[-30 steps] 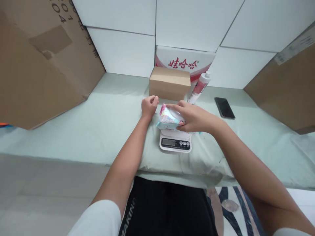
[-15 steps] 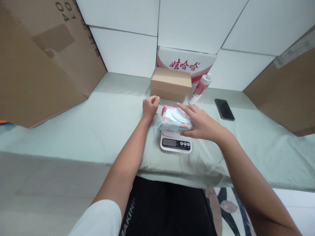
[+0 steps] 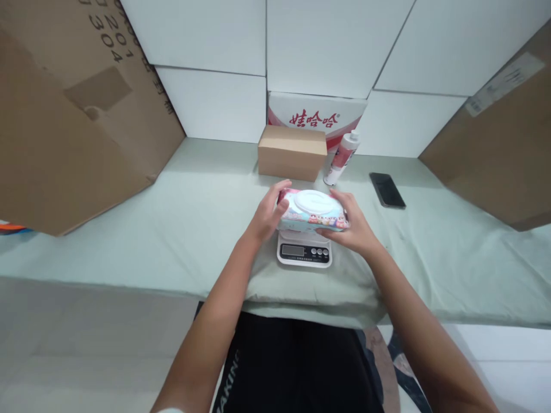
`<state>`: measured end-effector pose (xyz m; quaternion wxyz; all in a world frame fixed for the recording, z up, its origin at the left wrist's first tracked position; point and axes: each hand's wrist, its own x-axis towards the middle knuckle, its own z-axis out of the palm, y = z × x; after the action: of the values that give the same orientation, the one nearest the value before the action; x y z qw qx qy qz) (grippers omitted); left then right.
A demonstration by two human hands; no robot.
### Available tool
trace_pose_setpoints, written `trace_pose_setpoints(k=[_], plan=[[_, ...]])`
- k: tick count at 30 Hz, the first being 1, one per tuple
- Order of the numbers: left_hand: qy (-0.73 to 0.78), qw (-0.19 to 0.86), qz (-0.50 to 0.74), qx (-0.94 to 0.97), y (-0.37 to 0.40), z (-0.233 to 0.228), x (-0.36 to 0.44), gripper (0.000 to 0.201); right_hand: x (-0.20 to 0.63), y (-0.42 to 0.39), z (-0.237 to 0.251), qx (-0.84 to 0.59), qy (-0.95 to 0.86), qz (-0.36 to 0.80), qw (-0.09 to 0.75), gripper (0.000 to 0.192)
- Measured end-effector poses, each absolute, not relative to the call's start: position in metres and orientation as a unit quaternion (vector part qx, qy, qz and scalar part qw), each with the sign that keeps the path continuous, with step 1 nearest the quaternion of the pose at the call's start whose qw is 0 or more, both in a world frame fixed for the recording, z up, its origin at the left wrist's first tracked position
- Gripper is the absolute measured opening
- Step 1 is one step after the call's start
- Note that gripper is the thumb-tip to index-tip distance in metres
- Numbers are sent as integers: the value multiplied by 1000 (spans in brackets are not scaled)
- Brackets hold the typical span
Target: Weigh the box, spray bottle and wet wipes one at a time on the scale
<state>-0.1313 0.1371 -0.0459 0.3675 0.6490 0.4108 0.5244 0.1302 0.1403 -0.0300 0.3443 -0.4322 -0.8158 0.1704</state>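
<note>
Head view: soft, glossy wipes pack (image 3: 312, 211) atop scale (image 3: 304, 252).

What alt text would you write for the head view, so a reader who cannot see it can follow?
Both hands, left hand and right hand, grip the ends of a wet-wipes pack over a small kitchen scale on a green-covered table. Behind sit a cardboard box, tube and phone.

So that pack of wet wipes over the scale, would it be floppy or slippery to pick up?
Probably soft: the wipes pack is a film pouch, gripped at both ends by the left hand and right hand. Its glossy wrap may be slippery. The rigid white lid likely stiffens the top.
</note>
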Motion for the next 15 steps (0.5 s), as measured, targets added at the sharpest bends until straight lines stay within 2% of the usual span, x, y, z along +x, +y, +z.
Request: trace_pose_setpoints(k=[6,12,15], plan=[[425,353,529,644,129,-38,-95,87,139,128,-26,-418,-794,146,416,83],[441,374,472,666,148,5,-2,57,208,92,-22,-547,-702,60,452,81],[494,399,390,667,164,10,52,54,242,87,-36,-600,-655,26,459,81]])
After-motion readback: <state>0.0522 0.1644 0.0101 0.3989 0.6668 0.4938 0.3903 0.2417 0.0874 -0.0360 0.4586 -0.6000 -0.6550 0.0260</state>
